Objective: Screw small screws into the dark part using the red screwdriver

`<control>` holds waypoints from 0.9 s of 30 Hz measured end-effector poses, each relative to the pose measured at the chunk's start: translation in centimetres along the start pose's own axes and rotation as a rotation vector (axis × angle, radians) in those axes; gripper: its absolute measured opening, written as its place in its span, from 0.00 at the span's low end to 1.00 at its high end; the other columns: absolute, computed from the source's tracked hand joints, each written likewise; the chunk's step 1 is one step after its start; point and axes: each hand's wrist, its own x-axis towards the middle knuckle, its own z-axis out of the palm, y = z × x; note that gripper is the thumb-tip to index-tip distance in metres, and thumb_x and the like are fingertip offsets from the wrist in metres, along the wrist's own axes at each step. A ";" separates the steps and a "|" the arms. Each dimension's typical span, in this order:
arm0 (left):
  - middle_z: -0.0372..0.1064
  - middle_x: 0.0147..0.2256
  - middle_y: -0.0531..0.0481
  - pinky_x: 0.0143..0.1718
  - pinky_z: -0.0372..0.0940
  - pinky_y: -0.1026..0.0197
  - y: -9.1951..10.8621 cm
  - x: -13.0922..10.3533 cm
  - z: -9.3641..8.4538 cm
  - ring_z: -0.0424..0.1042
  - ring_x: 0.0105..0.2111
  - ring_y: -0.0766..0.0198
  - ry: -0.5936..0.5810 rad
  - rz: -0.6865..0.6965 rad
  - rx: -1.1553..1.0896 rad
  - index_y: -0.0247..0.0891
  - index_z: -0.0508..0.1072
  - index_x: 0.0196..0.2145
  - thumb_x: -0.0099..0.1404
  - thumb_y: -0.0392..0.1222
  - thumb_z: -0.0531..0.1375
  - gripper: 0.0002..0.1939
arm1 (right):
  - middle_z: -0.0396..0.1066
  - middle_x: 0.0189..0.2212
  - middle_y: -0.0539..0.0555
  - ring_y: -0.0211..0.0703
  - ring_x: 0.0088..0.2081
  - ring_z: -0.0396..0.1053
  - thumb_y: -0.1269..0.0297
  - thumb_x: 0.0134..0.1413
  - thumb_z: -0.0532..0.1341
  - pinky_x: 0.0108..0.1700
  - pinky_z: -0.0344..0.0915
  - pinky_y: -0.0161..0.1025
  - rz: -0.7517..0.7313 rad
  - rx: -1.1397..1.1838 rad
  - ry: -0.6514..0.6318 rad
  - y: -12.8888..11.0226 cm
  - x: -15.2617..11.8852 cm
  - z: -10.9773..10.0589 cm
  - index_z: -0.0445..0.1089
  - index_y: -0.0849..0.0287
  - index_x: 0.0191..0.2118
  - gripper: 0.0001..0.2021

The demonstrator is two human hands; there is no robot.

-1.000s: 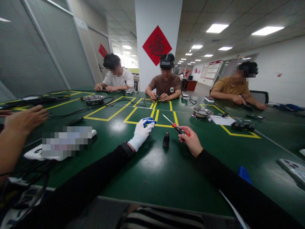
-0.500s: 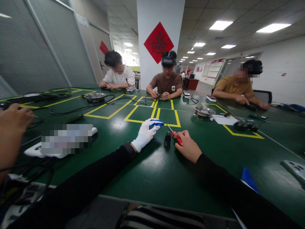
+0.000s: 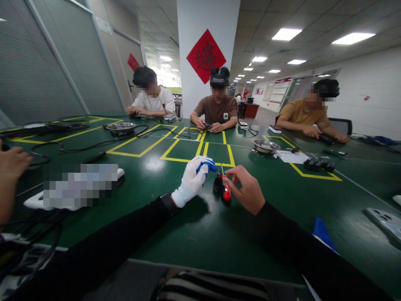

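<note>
My left hand (image 3: 192, 179) wears a white glove with blue on the palm side. Its fingers are curled together, and whatever may lie inside them is hidden. Just to its right stands a small black tapered object (image 3: 217, 183) on the green table. Against that object lies a screwdriver (image 3: 227, 193) with a red and black handle, its metal shaft pointing away from me. My right hand (image 3: 247, 190), bare, is close beside the handle. Its thumb and fingers are apart, the thumb close to the handle's upper end.
At left are a blurred white device (image 3: 34, 202), cables and another person's hand (image 3: 14, 165). A blue and white glove (image 3: 322, 234) and a phone (image 3: 384, 221) lie at right. Metal bowls (image 3: 266, 146), paper (image 3: 291, 156) and black clips (image 3: 319, 164) sit farther back. Three people sit opposite.
My right hand has let go of the screwdriver, which has swung round against the black object. My left glove's fingers have curled in more.
</note>
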 end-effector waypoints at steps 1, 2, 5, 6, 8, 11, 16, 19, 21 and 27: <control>0.70 0.35 0.47 0.53 0.60 0.52 0.4 -0.2 0.2 0.69 0.41 0.61 -0.004 0.033 -0.008 0.36 0.72 0.31 0.68 0.40 0.47 0.15 | 0.66 0.34 0.53 0.39 0.31 0.65 0.66 0.57 0.57 0.35 0.63 0.38 -0.059 0.071 0.046 -0.3 -0.1 0.0 0.65 0.58 0.42 0.07; 0.70 0.35 0.47 0.53 0.60 0.51 0.8 -0.4 0.4 0.69 0.41 0.60 -0.014 0.063 -0.019 0.36 0.72 0.31 0.67 0.40 0.48 0.15 | 0.66 0.33 0.52 0.38 0.31 0.65 0.68 0.56 0.58 0.35 0.63 0.38 -0.111 0.134 0.089 -0.5 -0.2 -0.1 0.66 0.57 0.41 0.07; 0.71 0.38 0.46 0.54 0.59 0.50 1.5 -1.3 1.2 0.68 0.43 0.60 -0.060 0.139 -0.060 0.37 0.72 0.36 0.67 0.40 0.49 0.12 | 0.66 0.34 0.52 0.38 0.31 0.65 0.72 0.54 0.59 0.34 0.64 0.38 -0.197 0.254 0.190 -1.1 -0.6 0.0 0.66 0.56 0.42 0.10; 0.71 0.39 0.45 0.53 0.59 0.49 1.6 -1.6 1.4 0.68 0.43 0.59 -0.076 0.156 -0.070 0.37 0.71 0.37 0.66 0.40 0.50 0.11 | 0.66 0.34 0.52 0.38 0.32 0.65 0.73 0.53 0.60 0.34 0.65 0.38 -0.208 0.274 0.207 -1.2 -0.7 0.0 0.67 0.56 0.42 0.10; 0.70 0.40 0.44 0.53 0.60 0.49 1.6 -1.9 1.7 0.68 0.43 0.59 -0.100 0.172 -0.078 0.36 0.71 0.38 0.66 0.40 0.49 0.11 | 0.67 0.34 0.52 0.39 0.33 0.66 0.74 0.53 0.60 0.33 0.65 0.38 -0.218 0.295 0.218 -1.4 -0.8 0.0 0.68 0.55 0.41 0.10; 0.69 0.39 0.43 0.52 0.60 0.49 1.5 -2.1 1.8 0.68 0.43 0.59 -0.114 0.176 -0.086 0.36 0.70 0.37 0.67 0.40 0.48 0.12 | 0.68 0.33 0.52 0.39 0.32 0.66 0.75 0.52 0.61 0.32 0.65 0.37 -0.205 0.303 0.213 -1.4 -0.7 0.1 0.69 0.56 0.39 0.09; 0.69 0.38 0.44 0.51 0.60 0.50 1.2 -2.1 1.8 0.67 0.43 0.59 -0.138 0.180 -0.083 0.36 0.70 0.36 0.67 0.42 0.48 0.12 | 0.67 0.32 0.51 0.37 0.30 0.65 0.74 0.50 0.62 0.30 0.64 0.36 -0.189 0.338 0.222 -1.3 -0.7 0.2 0.69 0.56 0.37 0.08; 0.68 0.37 0.45 0.51 0.61 0.51 1.2 -2.2 1.8 0.67 0.42 0.60 -0.219 0.147 -0.074 0.37 0.69 0.35 0.68 0.44 0.46 0.15 | 0.67 0.32 0.51 0.37 0.30 0.65 0.73 0.51 0.62 0.29 0.64 0.36 -0.180 0.365 0.196 -1.1 -0.9 0.3 0.69 0.55 0.36 0.07; 0.67 0.35 0.45 0.49 0.62 0.53 1.2 -2.3 1.8 0.67 0.40 0.60 -0.268 0.120 -0.081 0.37 0.68 0.34 0.69 0.46 0.44 0.16 | 0.67 0.32 0.51 0.37 0.30 0.65 0.72 0.53 0.61 0.29 0.63 0.36 -0.170 0.380 0.162 -1.1 -1.0 0.3 0.68 0.55 0.36 0.05; 0.66 0.35 0.44 0.45 0.63 0.54 1.6 -2.3 1.7 0.66 0.37 0.60 -0.264 0.034 -0.085 0.36 0.68 0.34 0.69 0.47 0.44 0.17 | 0.64 0.32 0.52 0.40 0.33 0.64 0.70 0.57 0.56 0.34 0.64 0.39 -0.121 0.404 0.150 -1.5 -0.9 0.6 0.64 0.57 0.37 0.03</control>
